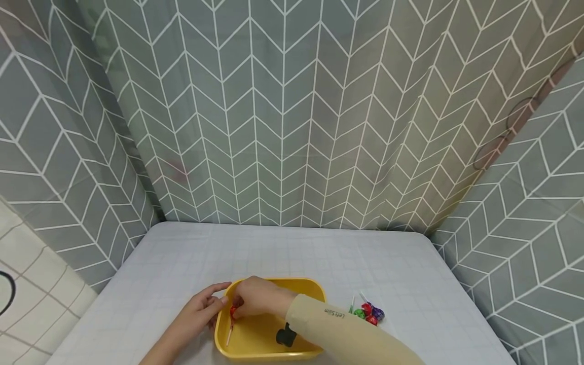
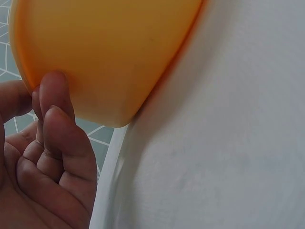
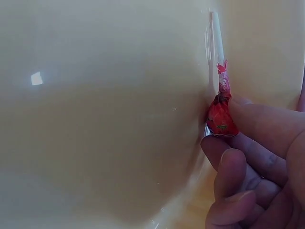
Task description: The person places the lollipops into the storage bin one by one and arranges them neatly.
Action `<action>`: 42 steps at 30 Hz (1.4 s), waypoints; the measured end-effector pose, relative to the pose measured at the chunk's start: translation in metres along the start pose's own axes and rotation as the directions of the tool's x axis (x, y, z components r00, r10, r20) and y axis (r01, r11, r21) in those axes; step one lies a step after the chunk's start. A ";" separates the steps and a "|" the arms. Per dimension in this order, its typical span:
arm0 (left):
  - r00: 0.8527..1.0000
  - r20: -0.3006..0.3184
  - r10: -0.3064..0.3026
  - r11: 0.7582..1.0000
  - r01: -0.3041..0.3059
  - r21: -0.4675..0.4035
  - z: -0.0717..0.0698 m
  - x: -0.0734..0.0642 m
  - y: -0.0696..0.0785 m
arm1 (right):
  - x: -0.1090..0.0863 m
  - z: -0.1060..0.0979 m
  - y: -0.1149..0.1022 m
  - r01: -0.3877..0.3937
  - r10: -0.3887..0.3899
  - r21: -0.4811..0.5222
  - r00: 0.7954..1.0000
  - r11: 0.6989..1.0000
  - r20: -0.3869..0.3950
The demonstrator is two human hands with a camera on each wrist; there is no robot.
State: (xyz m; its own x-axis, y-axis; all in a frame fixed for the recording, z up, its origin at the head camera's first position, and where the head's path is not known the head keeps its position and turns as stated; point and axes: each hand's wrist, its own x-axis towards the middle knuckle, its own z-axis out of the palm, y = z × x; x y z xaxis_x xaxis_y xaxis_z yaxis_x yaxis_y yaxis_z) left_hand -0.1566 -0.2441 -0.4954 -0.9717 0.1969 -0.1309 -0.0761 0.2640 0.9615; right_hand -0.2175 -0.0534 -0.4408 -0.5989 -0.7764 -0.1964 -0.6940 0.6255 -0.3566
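Observation:
Inside a yellow plastic tray (image 1: 269, 356), at its left end, my right hand (image 1: 256, 298) pinches a lollipop in a red wrapper (image 3: 222, 117). The lollipop's white stick (image 3: 217, 36) points toward the near side of the tray and lies along its wall. My left hand (image 1: 195, 315) holds the tray's left rim, with its fingertips (image 2: 56, 90) against the outer wall in the left wrist view. The tray floor is partly hidden under my right forearm.
Right of the tray, several lollipops in red, green and purple wrappers (image 1: 367, 310) lie bunched on the white-covered table (image 1: 410, 274). A black device (image 1: 286, 335) sits under my right sleeve. Grey patterned curtains (image 1: 283, 126) stand behind and at both sides.

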 end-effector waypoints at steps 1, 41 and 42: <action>1.000 0.001 0.000 1.000 0.000 0.000 0.000 0.000 0.000 | 0.001 0.000 0.000 0.000 0.000 0.002 1.000 1.000 0.001; 1.000 -0.012 -0.020 1.000 0.020 0.004 0.001 0.001 0.002 | -0.003 -0.006 0.002 -0.040 0.040 0.041 0.999 0.998 -0.003; 1.000 -0.012 -0.022 1.000 0.022 0.003 0.001 0.001 0.002 | -0.004 -0.007 0.002 -0.041 0.041 0.038 0.999 0.998 -0.003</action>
State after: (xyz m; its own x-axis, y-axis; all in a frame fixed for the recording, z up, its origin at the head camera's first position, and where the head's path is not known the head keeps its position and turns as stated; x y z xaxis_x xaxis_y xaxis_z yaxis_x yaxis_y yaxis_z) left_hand -0.1570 -0.2420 -0.4937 -0.9725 0.1792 -0.1490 -0.0966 0.2715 0.9576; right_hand -0.2194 -0.0483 -0.4341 -0.6284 -0.7496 -0.2079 -0.6531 0.6536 -0.3825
